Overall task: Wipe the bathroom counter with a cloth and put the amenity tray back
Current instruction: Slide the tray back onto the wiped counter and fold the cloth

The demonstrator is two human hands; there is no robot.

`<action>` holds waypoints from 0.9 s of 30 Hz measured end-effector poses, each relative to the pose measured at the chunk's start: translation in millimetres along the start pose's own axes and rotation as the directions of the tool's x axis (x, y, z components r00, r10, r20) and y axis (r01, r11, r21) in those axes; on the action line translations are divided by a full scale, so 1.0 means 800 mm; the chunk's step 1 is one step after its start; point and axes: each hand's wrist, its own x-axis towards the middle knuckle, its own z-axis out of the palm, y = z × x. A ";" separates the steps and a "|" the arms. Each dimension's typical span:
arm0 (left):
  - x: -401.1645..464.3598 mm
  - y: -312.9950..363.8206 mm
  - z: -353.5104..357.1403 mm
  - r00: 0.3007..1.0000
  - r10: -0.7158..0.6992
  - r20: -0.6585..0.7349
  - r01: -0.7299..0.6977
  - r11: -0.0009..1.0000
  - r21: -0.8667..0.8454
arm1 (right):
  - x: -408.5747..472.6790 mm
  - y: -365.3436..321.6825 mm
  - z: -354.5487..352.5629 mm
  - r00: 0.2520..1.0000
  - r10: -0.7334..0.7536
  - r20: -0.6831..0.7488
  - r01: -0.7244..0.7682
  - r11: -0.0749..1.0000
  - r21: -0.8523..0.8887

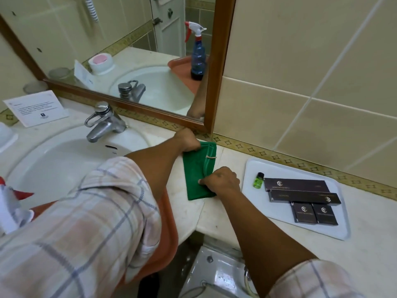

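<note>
A folded green cloth (196, 171) lies on the pale marble counter (365, 244) just right of the sink. My left hand (188, 140) pinches the cloth's far corner near the mirror frame. My right hand (221, 179) grips its near right edge. Both hands hold the cloth flat on the counter. The white amenity tray (277, 214) sits on the counter to the right of the cloth, against the patterned wall border. It carries a small green bottle (258, 180) and several dark boxes (300, 194).
The white sink (53, 160) with a chrome tap (103, 122) is at left. A printed card (35, 107) stands behind it. An orange tray (169, 222) lies under my left arm. A spray bottle (10, 203) is at the left edge, reflected in the mirror. A toilet tank (214, 272) sits below the counter.
</note>
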 end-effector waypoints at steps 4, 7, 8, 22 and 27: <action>-0.013 -0.014 -0.008 0.997 0.078 -0.016 -0.079 0.994 -0.070 | 0.001 -0.003 0.002 0.998 -0.064 0.002 0.064 0.996 0.060; -0.040 -0.022 -0.042 0.994 0.105 -0.023 -0.107 0.990 -0.088 | -0.015 -0.009 -0.007 0.995 -0.061 0.078 0.048 0.986 0.158; -0.051 -0.024 -0.058 0.994 0.109 -0.009 -0.109 0.991 -0.078 | -0.026 -0.014 -0.010 0.992 -0.060 0.111 0.038 0.980 0.198; -0.157 -0.171 -0.111 0.886 -0.355 0.299 0.194 0.868 0.457 | -0.161 -0.014 0.120 0.884 -0.102 0.456 0.058 0.992 0.110; -0.159 -0.167 -0.109 0.916 -0.310 0.255 0.128 0.828 0.547 | -0.156 -0.014 0.130 0.903 -0.202 0.380 0.217 0.976 0.002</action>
